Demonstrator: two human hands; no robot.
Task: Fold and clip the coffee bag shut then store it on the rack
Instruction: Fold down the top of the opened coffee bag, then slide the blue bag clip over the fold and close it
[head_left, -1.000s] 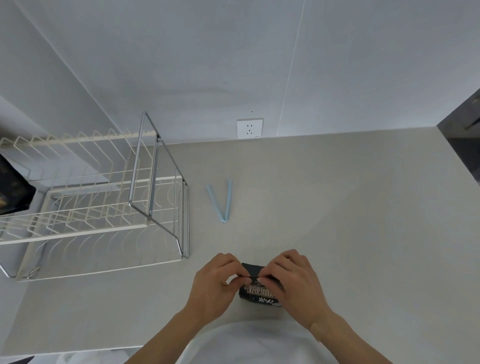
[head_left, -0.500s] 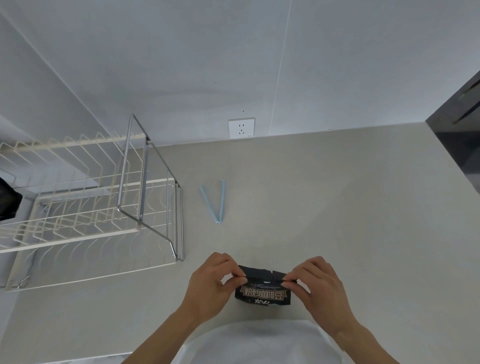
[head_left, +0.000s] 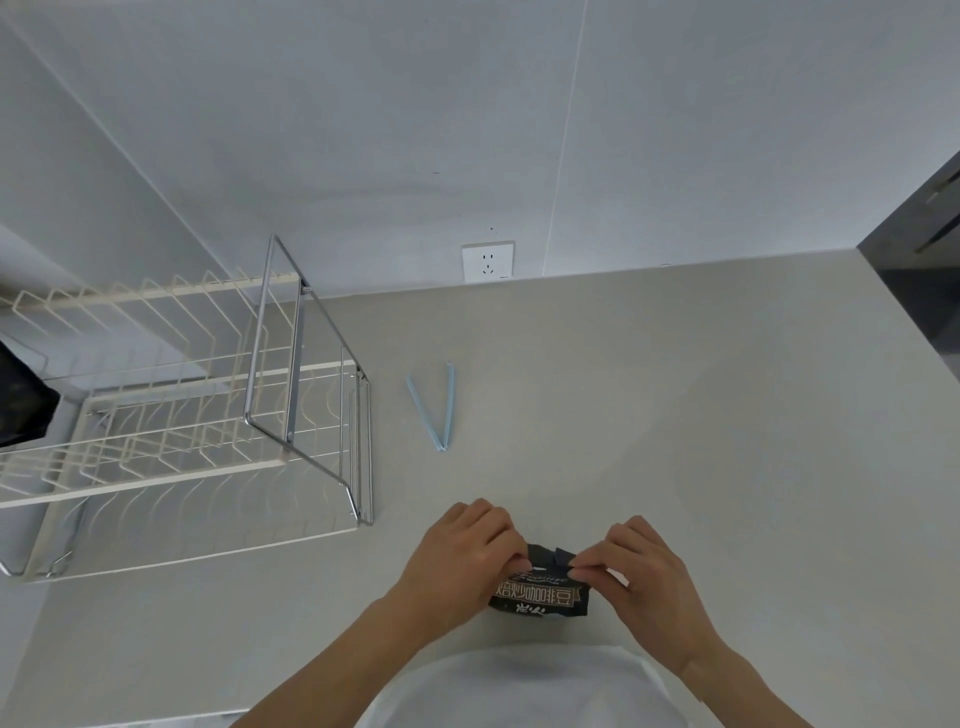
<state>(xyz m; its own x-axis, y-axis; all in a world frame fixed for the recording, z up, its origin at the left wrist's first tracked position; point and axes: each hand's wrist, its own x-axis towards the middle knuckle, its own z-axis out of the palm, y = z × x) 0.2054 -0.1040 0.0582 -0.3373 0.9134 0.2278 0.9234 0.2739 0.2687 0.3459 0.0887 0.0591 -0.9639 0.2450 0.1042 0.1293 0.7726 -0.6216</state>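
Observation:
A small black coffee bag (head_left: 540, 592) with light lettering stands on the counter close to my body. My left hand (head_left: 457, 561) pinches the left end of its top edge, and my right hand (head_left: 644, 577) pinches the right end. The top strip between my fingers is creased, with a small notch in the middle. A light blue bag clip (head_left: 434, 408) lies open in a V on the counter, well beyond the bag. The cream wire rack (head_left: 171, 415) with a chrome frame stands at the left.
The beige counter (head_left: 675, 415) runs to a grey wall with a white socket (head_left: 487, 261). A dark object (head_left: 23, 405) sits at the rack's far left. A dark cabinet (head_left: 914, 275) borders the counter's right end.
My hands have slid apart from the middle of the bag's top to its two ends. The view has shifted slightly; the clip and rack lie where they were.

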